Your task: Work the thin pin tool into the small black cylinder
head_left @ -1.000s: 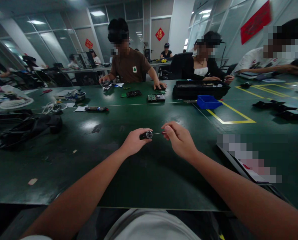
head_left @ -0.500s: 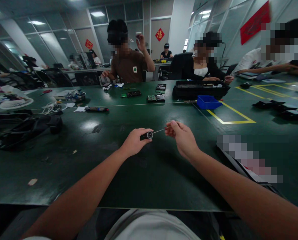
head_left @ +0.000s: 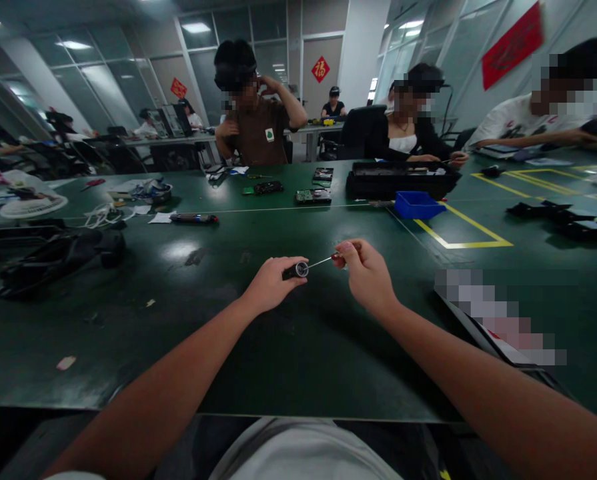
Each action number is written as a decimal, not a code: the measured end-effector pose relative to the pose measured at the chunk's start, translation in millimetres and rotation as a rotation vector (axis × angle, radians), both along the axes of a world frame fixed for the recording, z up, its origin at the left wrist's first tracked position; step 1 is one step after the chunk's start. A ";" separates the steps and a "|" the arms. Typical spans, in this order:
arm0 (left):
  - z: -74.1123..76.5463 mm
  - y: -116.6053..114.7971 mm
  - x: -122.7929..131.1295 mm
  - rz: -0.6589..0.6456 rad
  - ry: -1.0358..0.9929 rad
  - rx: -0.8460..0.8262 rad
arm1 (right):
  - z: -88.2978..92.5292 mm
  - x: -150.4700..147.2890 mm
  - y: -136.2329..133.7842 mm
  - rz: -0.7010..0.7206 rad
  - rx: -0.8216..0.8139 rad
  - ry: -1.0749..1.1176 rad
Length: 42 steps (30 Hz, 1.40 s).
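Above the near part of the green table, my left hand (head_left: 267, 287) is closed round a short black cylinder (head_left: 293, 271) with a silvery rim at its end, which faces right and toward me. My right hand (head_left: 371, 277), a little to the right, pinches a thin screwdriver (head_left: 320, 262). Its metal shaft slants down to the left, and the tip reaches the cylinder's rimmed end; how deep it sits inside is hidden. A reddish bit of the handle shows at my fingertips, while the rest is covered by the hand.
Left lies a black plastic housing (head_left: 93, 250); beyond it is a dark tube-shaped tool (head_left: 194, 219). Circuit boards (head_left: 312, 196), a blue bin (head_left: 418, 205) and a long black case (head_left: 403, 179) lie across the table. Co-workers sit opposite. A blurred-out flat item (head_left: 498, 320) is at right.
My right fingers have shifted on the screwdriver, and its reddish handle end now shows. The cylinder has barely moved. A co-worker opposite has brought a raised hand toward the head.
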<state>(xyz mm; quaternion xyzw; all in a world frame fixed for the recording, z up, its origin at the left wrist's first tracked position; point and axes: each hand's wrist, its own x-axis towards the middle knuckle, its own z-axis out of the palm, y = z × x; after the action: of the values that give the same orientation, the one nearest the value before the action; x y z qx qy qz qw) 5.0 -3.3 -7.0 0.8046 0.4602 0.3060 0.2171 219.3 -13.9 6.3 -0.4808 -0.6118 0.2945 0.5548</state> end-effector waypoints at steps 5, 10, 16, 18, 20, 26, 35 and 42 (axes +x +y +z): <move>1.0 -0.3 0.3 0.015 -0.001 -0.004 | 3.9 -1.4 -5.5 -0.001 0.051 -0.069; 2.6 -1.5 0.6 0.024 0.009 -0.026 | 3.2 -2.3 -5.4 -0.010 0.036 -0.058; 1.1 -1.5 -0.3 0.012 0.027 -0.014 | 0.6 -1.0 0.7 -0.004 -0.039 0.009; 0.7 -1.4 -0.4 0.014 0.030 -0.005 | 3.2 -0.5 0.2 -0.008 -0.040 -0.027; 0.7 -1.2 -0.3 0.021 0.034 -0.004 | 6.9 0.0 -1.6 -0.029 -0.037 -0.088; 0.8 0.0 -0.1 0.055 0.030 -0.016 | 7.5 1.4 -3.2 -0.002 0.012 -0.171; -3.7 2.3 -2.7 0.059 -0.010 -0.015 | 7.7 2.0 -8.9 0.100 0.072 -0.277; -4.6 2.7 -3.9 0.065 -0.024 -0.016 | 8.6 0.9 -8.2 0.086 0.014 -0.298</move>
<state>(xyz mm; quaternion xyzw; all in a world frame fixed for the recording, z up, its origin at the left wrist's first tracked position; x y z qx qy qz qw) 1.1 -0.6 -11.7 0.7837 0.4858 0.3189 0.2192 220.3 -22.1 14.9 -0.4885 -0.7097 0.2389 0.4479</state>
